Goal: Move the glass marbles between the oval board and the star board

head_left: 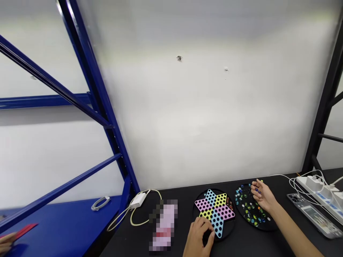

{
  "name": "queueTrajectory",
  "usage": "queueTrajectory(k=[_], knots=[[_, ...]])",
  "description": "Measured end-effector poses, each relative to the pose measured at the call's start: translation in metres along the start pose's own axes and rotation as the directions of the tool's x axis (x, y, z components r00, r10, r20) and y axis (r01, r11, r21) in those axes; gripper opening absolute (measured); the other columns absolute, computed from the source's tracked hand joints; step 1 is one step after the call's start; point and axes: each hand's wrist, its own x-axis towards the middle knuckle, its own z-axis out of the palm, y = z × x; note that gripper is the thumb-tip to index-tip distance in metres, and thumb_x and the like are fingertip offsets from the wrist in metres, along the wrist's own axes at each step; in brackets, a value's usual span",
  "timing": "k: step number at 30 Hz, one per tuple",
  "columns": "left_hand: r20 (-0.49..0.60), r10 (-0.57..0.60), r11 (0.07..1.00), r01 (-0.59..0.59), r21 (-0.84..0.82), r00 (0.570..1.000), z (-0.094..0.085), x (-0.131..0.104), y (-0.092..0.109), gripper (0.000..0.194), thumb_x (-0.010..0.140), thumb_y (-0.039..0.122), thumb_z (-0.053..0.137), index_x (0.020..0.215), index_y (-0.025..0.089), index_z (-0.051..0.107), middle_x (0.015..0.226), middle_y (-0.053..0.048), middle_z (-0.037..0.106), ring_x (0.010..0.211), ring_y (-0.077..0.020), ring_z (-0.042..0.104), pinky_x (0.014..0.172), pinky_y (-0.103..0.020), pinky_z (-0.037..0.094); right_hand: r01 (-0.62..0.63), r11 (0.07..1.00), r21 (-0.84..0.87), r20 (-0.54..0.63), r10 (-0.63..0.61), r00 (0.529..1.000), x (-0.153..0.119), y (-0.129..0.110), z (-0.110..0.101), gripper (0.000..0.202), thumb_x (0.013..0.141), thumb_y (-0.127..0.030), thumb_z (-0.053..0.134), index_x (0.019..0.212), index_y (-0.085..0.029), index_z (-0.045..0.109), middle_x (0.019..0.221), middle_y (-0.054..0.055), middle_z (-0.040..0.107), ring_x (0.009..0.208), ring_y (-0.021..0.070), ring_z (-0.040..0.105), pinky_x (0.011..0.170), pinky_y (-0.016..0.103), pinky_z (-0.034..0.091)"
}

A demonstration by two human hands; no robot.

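Note:
A star-shaped Chinese checkers board (213,208) in blue, yellow and pink, dotted with dark holes, sits on a round black base. Over its lower-left edge lies my left hand (199,233), fingers bent and thumb apart, with nothing visible between them. To the right is a round black tray (261,224) scattered with green, blue, yellow and clear glass marbles (249,207). My right hand (264,196) is turned palm up above this tray, its fingers cupped around a few dark blue marbles (257,191). Brown marbles (229,203) show in the base beside the star.
A white power adapter (138,200) with a cable and a pixelated pinkish object (164,226) lie to the left. A phone (314,214) and a white power strip (321,191) with cords are at right. Another person's hand (7,242) is at the blue table's left edge.

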Motion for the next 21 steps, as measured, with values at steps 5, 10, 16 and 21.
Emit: queueTrajectory(k=[5, 10, 16, 21], knots=[[-0.009, 0.001, 1.0, -0.001, -0.018, 1.0, 0.003, -0.001, -0.001, 0.019, 0.099, 0.034, 0.052, 0.087, 0.025, 0.063, 0.093, -0.005, 0.069, 0.091, -0.0223, 0.063, 0.084, -0.036, 0.049, -0.056, 0.998, -0.023, -0.045, 0.055, 0.998, 0.011, -0.002, 0.008, 0.03, 0.095, -0.042, 0.048, 0.086, -0.018, 0.063, 0.068, 0.005, 0.062, 0.045, 0.0084, 0.046, 0.034, 0.015, 0.028], [-0.019, -0.018, 0.999, 0.017, -0.041, 1.0, 0.003, -0.001, 0.0, 0.019, 0.098, 0.034, 0.052, 0.085, 0.024, 0.063, 0.093, -0.006, 0.068, 0.091, -0.023, 0.063, 0.082, -0.037, 0.048, 0.091, 0.8, -0.593, -0.055, -0.153, 0.987, 0.024, 0.001, 0.007, 0.039, 0.091, -0.053, 0.045, 0.09, -0.02, 0.066, 0.081, 0.011, 0.07, 0.058, 0.0167, 0.06, 0.041, 0.023, 0.039], [0.021, -0.014, 1.0, 0.014, -0.005, 1.0, -0.002, 0.001, 0.002, 0.017, 0.098, 0.03, 0.053, 0.085, 0.025, 0.062, 0.095, -0.005, 0.069, 0.093, -0.0222, 0.064, 0.083, -0.035, 0.049, 0.06, 0.436, -0.898, -0.065, -0.267, 0.961, 0.046, 0.019, -0.001, 0.018, 0.08, -0.04, 0.059, 0.076, -0.023, 0.064, 0.056, -0.002, 0.054, 0.059, 0.0203, 0.059, 0.054, 0.028, 0.044], [0.008, -0.001, 1.0, 0.001, 0.009, 1.0, -0.002, 0.001, 0.003, 0.018, 0.099, 0.028, 0.052, 0.085, 0.024, 0.062, 0.093, -0.004, 0.069, 0.092, -0.0211, 0.065, 0.081, -0.033, 0.049, 0.022, 0.156, -0.987, -0.025, -0.292, 0.956, 0.052, 0.028, -0.002, 0.015, 0.079, -0.033, 0.062, 0.089, -0.024, 0.066, 0.071, 0.001, 0.061, 0.076, 0.0247, 0.065, 0.07, 0.034, 0.046]])
